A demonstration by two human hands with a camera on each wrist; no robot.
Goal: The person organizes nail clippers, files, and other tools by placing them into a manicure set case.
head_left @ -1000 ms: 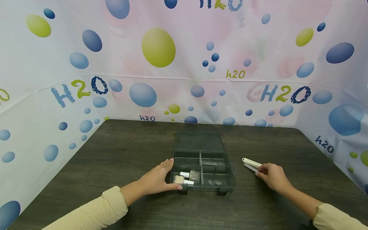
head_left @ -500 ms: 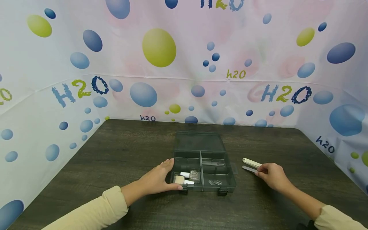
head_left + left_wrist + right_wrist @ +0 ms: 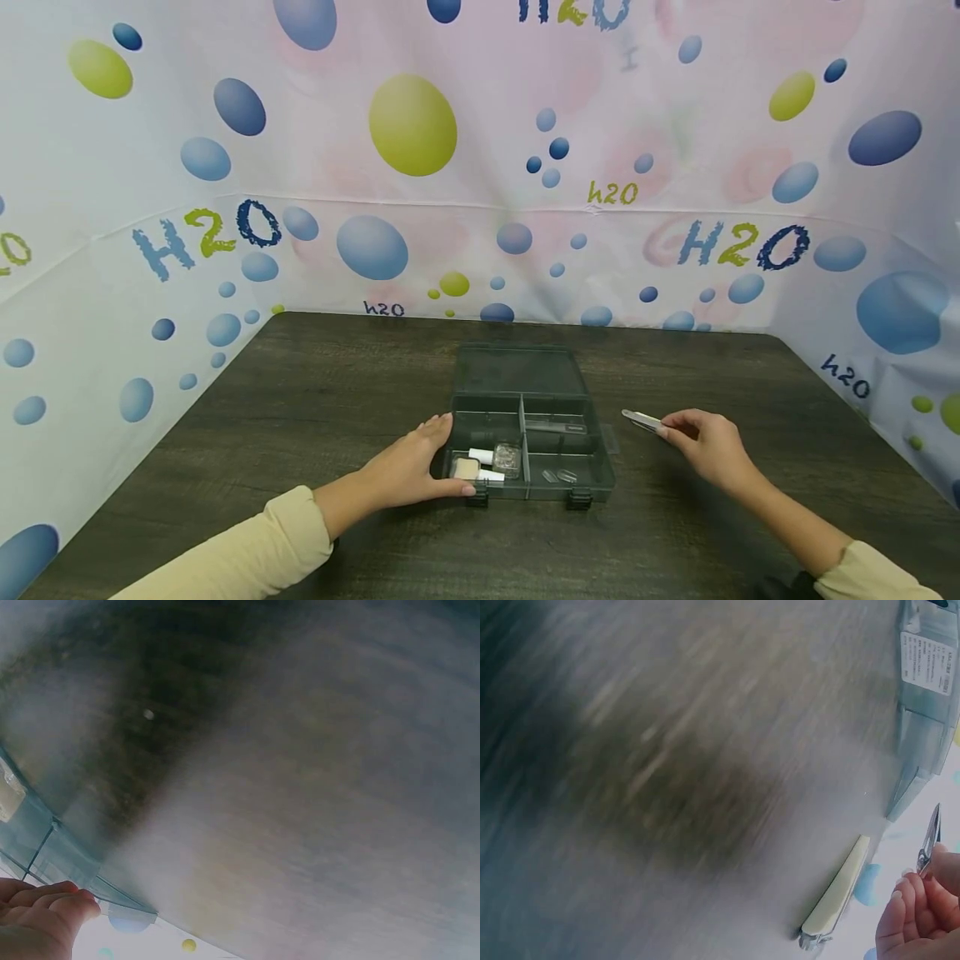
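Note:
A smoky translucent compartment box (image 3: 572, 482) stands with its lid (image 3: 517, 371) laid back. My left hand (image 3: 405, 467) rests against its left side, fingers straight and thumb along the front edge. Small white-capped bottles (image 3: 507, 460) lie in the front left compartment, clear slips (image 3: 558, 476) in the front right, and a slim grey item (image 3: 555, 427) in the back right. My right hand (image 3: 708, 446) pinches a silver nail clipper (image 3: 930, 838) above the table, right of the box. A cream-handled nail clipper (image 3: 836, 892) lies on the table in the right wrist view.
A dark wood-look table (image 3: 360, 367) lies under everything. A white sheet with printed dots (image 3: 412, 125) closes off the back and both sides. Two black latches (image 3: 579, 498) stick out from the box's front. A printed label (image 3: 928, 664) shows on the box.
My right hand has moved slightly left and up with the silver nail clipper, which was beside the cream one before. My left hand and the box have stayed put.

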